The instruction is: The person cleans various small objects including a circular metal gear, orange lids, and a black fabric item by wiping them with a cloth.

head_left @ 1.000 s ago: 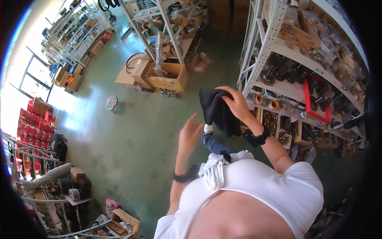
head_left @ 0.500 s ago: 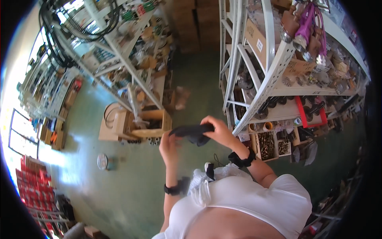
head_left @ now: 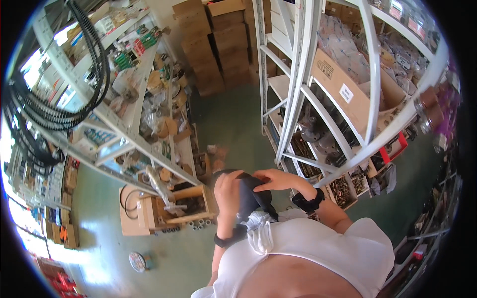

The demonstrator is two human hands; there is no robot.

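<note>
A soft black cloth-like item hangs in front of my white top, between my two hands. Its exact kind cannot be told. My left hand is closed over its left edge, with the back of the hand toward me. From the other side, my right hand grips the upper right part, thumb on the near face and fingers along the top. A loose black strip trails from its lower right side. Black bands circle both my wrists.
White metal racks stand left and right, with an aisle between them. Cardboard boxes are stacked at its far end. An open wooden box sits at the left rack's foot. A round stool stands on the green floor.
The view has tilted up toward the far boxes and shifted. My hands have come closer together, and the black item, earlier stretched sideways between them, now hangs lower and spreads wider.
</note>
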